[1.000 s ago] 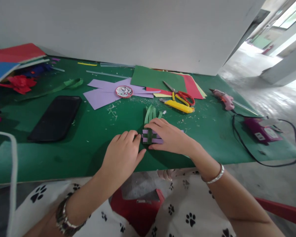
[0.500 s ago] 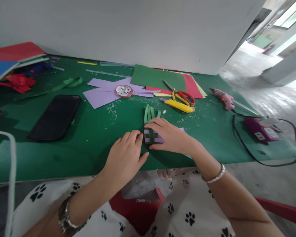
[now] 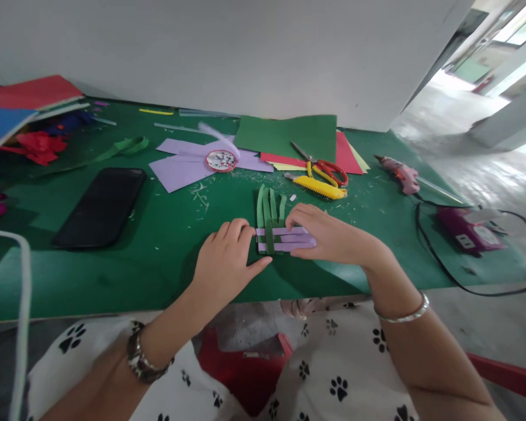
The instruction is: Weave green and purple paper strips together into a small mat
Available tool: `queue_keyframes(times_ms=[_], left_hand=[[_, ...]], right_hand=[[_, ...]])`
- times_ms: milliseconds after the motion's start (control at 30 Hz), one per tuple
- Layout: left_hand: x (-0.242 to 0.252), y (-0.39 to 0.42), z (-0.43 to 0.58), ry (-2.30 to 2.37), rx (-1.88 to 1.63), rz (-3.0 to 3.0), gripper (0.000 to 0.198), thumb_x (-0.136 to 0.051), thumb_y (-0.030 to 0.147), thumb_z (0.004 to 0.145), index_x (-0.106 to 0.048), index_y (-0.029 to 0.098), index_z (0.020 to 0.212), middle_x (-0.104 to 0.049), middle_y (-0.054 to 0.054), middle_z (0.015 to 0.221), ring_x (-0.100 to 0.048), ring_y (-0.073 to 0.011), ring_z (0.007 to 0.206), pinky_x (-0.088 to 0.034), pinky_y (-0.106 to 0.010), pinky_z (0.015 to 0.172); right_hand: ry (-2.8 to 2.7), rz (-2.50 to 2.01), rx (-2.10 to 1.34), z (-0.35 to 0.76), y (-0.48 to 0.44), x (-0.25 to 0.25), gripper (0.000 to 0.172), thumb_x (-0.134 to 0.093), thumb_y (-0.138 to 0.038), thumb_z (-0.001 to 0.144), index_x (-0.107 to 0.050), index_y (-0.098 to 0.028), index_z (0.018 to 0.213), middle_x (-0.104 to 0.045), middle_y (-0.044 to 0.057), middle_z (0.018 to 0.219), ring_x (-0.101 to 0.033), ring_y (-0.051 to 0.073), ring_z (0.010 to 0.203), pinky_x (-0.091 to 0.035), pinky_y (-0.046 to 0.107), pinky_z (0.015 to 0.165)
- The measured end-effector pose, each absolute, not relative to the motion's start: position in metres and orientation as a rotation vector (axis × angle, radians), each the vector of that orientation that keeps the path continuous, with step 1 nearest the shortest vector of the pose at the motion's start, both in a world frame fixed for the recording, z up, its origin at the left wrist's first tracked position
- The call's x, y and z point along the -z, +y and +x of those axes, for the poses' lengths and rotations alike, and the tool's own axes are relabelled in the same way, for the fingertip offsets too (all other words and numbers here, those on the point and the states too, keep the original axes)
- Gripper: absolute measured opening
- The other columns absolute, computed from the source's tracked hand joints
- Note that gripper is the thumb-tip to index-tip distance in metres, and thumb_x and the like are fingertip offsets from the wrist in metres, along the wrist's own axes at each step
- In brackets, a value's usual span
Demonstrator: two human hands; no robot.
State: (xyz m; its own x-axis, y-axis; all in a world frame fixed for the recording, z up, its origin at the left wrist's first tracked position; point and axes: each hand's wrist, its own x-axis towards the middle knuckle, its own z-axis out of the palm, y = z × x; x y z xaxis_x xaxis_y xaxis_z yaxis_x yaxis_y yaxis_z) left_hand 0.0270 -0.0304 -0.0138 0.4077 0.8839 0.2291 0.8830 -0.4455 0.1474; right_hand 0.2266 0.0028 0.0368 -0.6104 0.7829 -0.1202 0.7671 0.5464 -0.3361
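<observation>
A small weave of paper lies on the green table, near its front edge. Its green strips [image 3: 267,204] stand up and curl towards the back, while its purple strips [image 3: 284,238] run sideways across them. My right hand [image 3: 328,234] pinches the right ends of the purple strips between thumb and fingers. At the weave's left edge rests my left hand [image 3: 225,257], fingers bent and thumb apart, with its fingertips at the strip ends and nothing seen gripped in it.
Behind the weave lie scissors [image 3: 328,172], a yellow cutter [image 3: 319,187], green paper [image 3: 289,134] and a round dish [image 3: 221,161] on purple paper. A black phone [image 3: 100,207] is left; a glue gun [image 3: 401,174] and purple power box [image 3: 469,229] are right.
My right hand has slid right, from over the weave to the purple strips' ends, uncovering the strips. A purple strip by the dish now curls upward. The green sheet's right side has shifted.
</observation>
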Motion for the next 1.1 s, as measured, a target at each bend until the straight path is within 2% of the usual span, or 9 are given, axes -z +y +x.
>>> queue_keyframes(times_ms=[133,233,433,700,1100], left_hand=[[0.022,-0.026,0.028,1.534,-0.502,2.705,0.058,-0.032,0.049,0.089,-0.038,0.008,0.13,-0.041,-0.016,0.136,-0.04,-0.0264,0.123,-0.038,-0.04,0.097],[0.024,-0.024,0.032,1.516,-0.35,2.685,0.058,-0.027,0.046,0.091,-0.03,0.009,0.136,-0.033,-0.013,0.142,-0.031,-0.0247,0.13,-0.03,-0.044,0.103],[0.02,-0.022,0.036,1.507,-0.152,2.631,0.053,-0.029,0.041,0.092,-0.03,0.013,0.137,-0.029,-0.009,0.145,-0.024,-0.0228,0.134,-0.024,-0.046,0.107],[0.02,-0.019,0.034,1.471,-0.062,2.651,0.052,-0.026,0.043,0.092,-0.027,0.019,0.139,-0.022,-0.005,0.147,-0.018,-0.0227,0.135,-0.022,-0.048,0.108],[0.018,-0.016,0.034,1.428,0.011,2.659,0.054,-0.024,0.043,0.093,-0.024,0.018,0.14,-0.019,-0.004,0.148,-0.014,-0.0225,0.136,-0.019,-0.047,0.109]], right_hand=[[-2.757,-1.383,-0.553,0.221,-0.001,-0.035,0.01,-0.059,-0.019,0.073,-0.051,-0.018,0.08,-0.051,0.004,0.086,-0.05,0.018,0.079,-0.041,0.031,0.07],[-2.785,-1.405,-0.545,0.219,-0.002,-0.031,0.008,-0.057,-0.019,0.075,-0.053,-0.017,0.083,-0.051,0.005,0.088,-0.051,0.017,0.077,-0.041,0.03,0.068],[-2.795,-1.361,-0.501,0.217,-0.001,-0.026,0.01,-0.056,-0.019,0.077,-0.055,-0.016,0.086,-0.051,0.006,0.088,-0.051,0.018,0.081,-0.041,0.03,0.07],[-2.795,-1.385,-0.445,0.216,-0.003,-0.026,0.012,-0.058,-0.022,0.077,-0.056,-0.017,0.088,-0.052,0.006,0.09,-0.052,0.018,0.08,-0.04,0.031,0.069],[-2.79,-1.419,-0.398,0.214,-0.005,-0.026,0.024,-0.06,-0.022,0.076,-0.057,-0.015,0.099,-0.055,0.009,0.099,-0.053,0.023,0.093,-0.044,0.036,0.08]])
